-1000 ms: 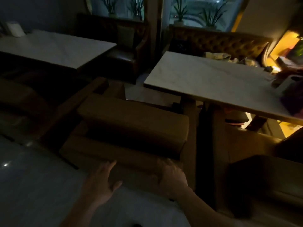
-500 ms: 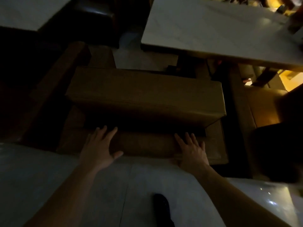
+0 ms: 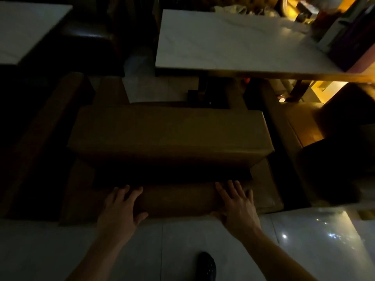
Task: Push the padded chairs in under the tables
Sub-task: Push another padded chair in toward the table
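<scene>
Both hands flat and open, left hand (image 3: 119,209) and right hand (image 3: 237,207), on the back edge of the padded chair (image 3: 170,136), short of the tabletop (image 3: 233,41); best pushed evenly, keeping it square and clear of the table leg

Tan padded chair (image 3: 168,136) short of white table (image 3: 227,41)

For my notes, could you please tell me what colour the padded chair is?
Tan-brown; the chair shows best in the head view, though the light is dim.
</scene>
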